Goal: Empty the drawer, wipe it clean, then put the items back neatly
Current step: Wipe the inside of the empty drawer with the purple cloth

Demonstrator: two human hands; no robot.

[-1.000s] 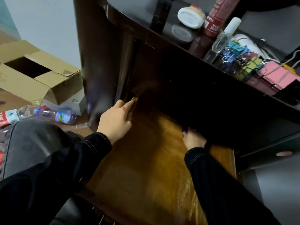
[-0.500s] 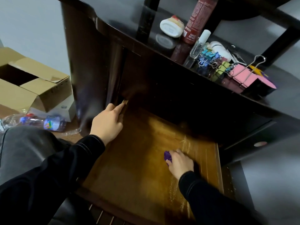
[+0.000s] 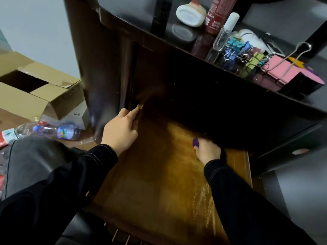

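Drawer (image 3: 159, 183) wiping is under way, and your right hand (image 3: 208, 152) is closed around a purple cloth (image 3: 195, 142), only a small bunch of which shows past your fingers. Half a second ago that hand was nearer the front of the drawer; now it has moved back toward the rear right, just under the overhang of the dark surface (image 3: 134, 13), so the stroke is running into the deep end. Your left hand (image 3: 120, 131) has not shifted: it rests on the drawer's left wall with the fingers laid along the top edge, apparently steadying it, holding nothing else that you can see. The drawer stands pulled out below you, its wooden floor bare, with a faint sheen of streaks down the right side. Judging from this, emptying is done and the wipe is partway through. The taken-out items sit up on the surface: binder clips (image 3: 237, 48), a clear spray bottle (image 3: 223, 34), a red tube (image 3: 215, 15), a pink pad (image 3: 284, 71). The drawer's back end is lost in shadow under the surface, so you cannot tell whether it is clean or whether anything is left there. Your sleeve hides the floor near the right front.
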